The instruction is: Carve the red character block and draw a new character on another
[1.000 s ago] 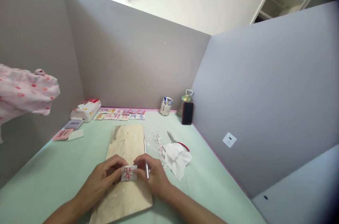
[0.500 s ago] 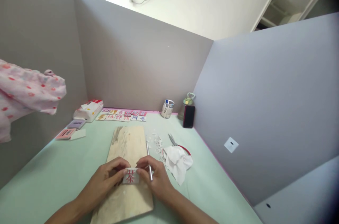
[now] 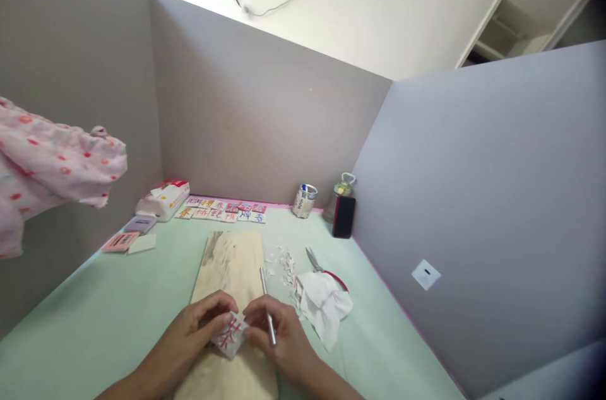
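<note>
Between my two hands, above a pale wooden board (image 3: 231, 267), is a small white square tile (image 3: 230, 337) with a red Chinese character, turned at an angle. My left hand (image 3: 199, 330) pinches its left side between thumb and fingers. On the right side, the thumb and forefinger of my right hand (image 3: 279, 334) touch the tile's edge. A thin silver pen-like tool (image 3: 267, 308) is tucked in my right hand, pointing away over the board's right edge; its working tip is too small to make out.
White shavings (image 3: 286, 264) lie right of the board, near red-handled scissors (image 3: 326, 270) and a crumpled white cloth (image 3: 324, 302). Several character tiles (image 3: 222, 211) line the back. A can (image 3: 304, 201), a phone (image 3: 344, 217), a tissue pack (image 3: 163, 200) and small boxes (image 3: 122, 241) stand around.
The tile has rotated from square-on to tilted, its lower corner pointing toward me. Both hands stay on it. The whole view has shifted slightly.
</note>
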`<state>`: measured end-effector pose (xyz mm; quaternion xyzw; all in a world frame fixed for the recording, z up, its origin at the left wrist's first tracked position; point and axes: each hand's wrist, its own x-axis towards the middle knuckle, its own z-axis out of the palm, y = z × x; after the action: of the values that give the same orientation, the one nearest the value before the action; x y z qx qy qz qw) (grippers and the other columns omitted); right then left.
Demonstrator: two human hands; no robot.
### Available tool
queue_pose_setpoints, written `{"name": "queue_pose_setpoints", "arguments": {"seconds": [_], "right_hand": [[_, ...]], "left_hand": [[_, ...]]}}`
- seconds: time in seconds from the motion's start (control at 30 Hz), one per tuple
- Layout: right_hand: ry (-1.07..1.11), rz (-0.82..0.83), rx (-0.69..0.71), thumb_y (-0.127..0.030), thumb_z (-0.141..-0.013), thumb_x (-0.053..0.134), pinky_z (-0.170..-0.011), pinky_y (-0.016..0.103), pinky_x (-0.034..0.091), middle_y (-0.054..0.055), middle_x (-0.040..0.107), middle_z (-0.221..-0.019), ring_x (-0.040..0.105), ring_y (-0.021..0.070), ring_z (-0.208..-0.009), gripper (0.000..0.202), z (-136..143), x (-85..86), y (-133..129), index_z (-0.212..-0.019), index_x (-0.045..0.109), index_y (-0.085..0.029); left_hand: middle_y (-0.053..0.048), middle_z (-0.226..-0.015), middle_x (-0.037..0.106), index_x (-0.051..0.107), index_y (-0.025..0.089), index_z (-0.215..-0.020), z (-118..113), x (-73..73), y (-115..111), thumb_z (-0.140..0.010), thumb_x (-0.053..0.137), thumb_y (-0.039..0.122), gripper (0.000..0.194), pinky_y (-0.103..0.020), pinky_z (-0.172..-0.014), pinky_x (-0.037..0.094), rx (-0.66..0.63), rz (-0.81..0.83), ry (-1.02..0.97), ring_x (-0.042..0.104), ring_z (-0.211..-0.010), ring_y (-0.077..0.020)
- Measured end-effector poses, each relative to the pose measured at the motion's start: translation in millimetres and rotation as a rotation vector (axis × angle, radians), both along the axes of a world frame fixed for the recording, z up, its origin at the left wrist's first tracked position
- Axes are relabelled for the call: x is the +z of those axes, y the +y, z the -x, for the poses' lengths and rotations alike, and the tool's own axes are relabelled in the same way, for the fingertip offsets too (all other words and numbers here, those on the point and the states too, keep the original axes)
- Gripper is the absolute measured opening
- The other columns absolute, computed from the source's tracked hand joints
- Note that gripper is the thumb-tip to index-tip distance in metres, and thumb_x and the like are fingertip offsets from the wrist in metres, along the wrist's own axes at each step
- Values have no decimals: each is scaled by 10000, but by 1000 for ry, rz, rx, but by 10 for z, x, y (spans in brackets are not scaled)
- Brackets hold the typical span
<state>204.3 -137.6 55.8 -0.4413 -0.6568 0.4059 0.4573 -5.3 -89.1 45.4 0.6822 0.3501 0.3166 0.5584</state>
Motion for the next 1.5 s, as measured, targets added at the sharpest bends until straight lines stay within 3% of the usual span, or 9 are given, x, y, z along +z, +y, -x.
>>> {"name": "queue_pose_setpoints", "arguments": {"seconds": [0.23,0.47,0.63,0.77,0.87,1.03,1.2,1.4,1.5], "right_hand": [[-24,20,52,-145,-731,720,-635,211,448,-37,660,-741,582,126,-643,164,69,-53,-31,-874,672,-208],[-84,-67,54,-187,-881,582,-729,246,475,-5,694,-823,614,151,-743,125,1,12,-45,-947,684,-217],[-77,-87,76,-161,-872,487,-666,255,521,20,726,-876,641,152,-684,339,-112,-109,28,-1170,634,-226],[-157,15,160,-43,-773,500,-1002,347,507,58,658,-1337,662,204,-1122,692,-292,85,-75,-1403,578,-318],[-83,193,283,-26,-776,553,-1110,387,437,52,595,-1417,593,237,-1288,764,-381,290,-154,-1463,540,-360],[-58,85,62,-289,-1030,502,-867,358,537,49,682,-988,668,192,-831,295,-402,249,-82,-1267,676,-278],[-292,-166,-37,-306,-1085,369,-904,361,503,61,635,-1003,623,214,-948,386,-460,131,-34,-1328,670,-312],[-341,-21,-97,-263,-1060,412,-896,337,508,23,668,-962,635,204,-903,550,-433,97,-40,-1603,356,-331],[-419,22,-149,-276,-1048,414,-847,349,514,37,680,-914,641,224,-847,552,-376,41,-27,-1598,363,-254]], "left_hand": [[1,-823,622,666,205,-929,-11,-36,-26,-949,573,583,390,-253,-683,422,-32,5,20,550,-777,-192],[-12,-900,670,712,241,-967,26,-65,59,-971,534,506,319,-286,-748,447,-92,-86,100,616,-855,-226],[-22,-997,695,741,285,-973,-11,-94,43,-987,520,426,263,-323,-903,436,-146,-201,171,641,-992,-250],[-27,-975,679,718,276,-917,-43,-105,26,-988,514,434,268,-322,-888,442,-173,-241,223,635,-975,-248],[-36,-985,668,705,268,-920,-53,-81,23,-993,491,444,287,-324,-880,447,-179,-268,265,628,-973,-249],[-48,-1037,668,688,269,-1010,-20,-107,-7,-916,572,354,171,-346,-905,469,-131,-310,391,614,-1002,-268],[-50,-1338,671,655,356,-1291,122,-265,-32,-650,793,261,663,-415,-1058,449,-53,-468,439,575,-1225,-374],[-28,-1392,665,622,377,-1372,199,-425,43,-661,712,213,735,-425,-1097,459,20,-475,441,574,-1290,-369],[-43,-1415,642,618,345,-1375,213,-448,72,-744,700,315,638,-430,-1105,453,114,-445,427,538,-1328,-366]]}}
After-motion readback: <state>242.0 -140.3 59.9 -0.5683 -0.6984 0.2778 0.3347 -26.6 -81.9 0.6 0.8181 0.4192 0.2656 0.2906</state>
